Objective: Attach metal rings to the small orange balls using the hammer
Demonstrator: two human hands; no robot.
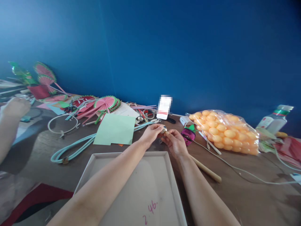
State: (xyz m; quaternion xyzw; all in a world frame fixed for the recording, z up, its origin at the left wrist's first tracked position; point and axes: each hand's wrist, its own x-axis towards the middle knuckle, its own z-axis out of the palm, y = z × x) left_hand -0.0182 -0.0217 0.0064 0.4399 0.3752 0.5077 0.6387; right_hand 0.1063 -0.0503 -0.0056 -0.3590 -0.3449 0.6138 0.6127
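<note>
Deep blue wall stands behind a brown tabletop. Just above it, between the person's two hands, is a small shiny metal piece. The left hand pinches it from the left between thumb and fingers; the right hand pinches at its lower right — both grips appear closed on the piece.

The step in hand looks like close fingertip work on this piece; the next move seems to call for one grip holding firm while the other adjusts.

Right of the grip, near the right hand, sits a purple pouch; left of it lies a green sheet. Nearer the person, beneath the forearms, a shallow tray bears handwritten pink figures, apparently "2.46". Beyond the grip, a phone's screen is pixelated — unreadable. Far right, a bottle's label is too small to read.
</note>
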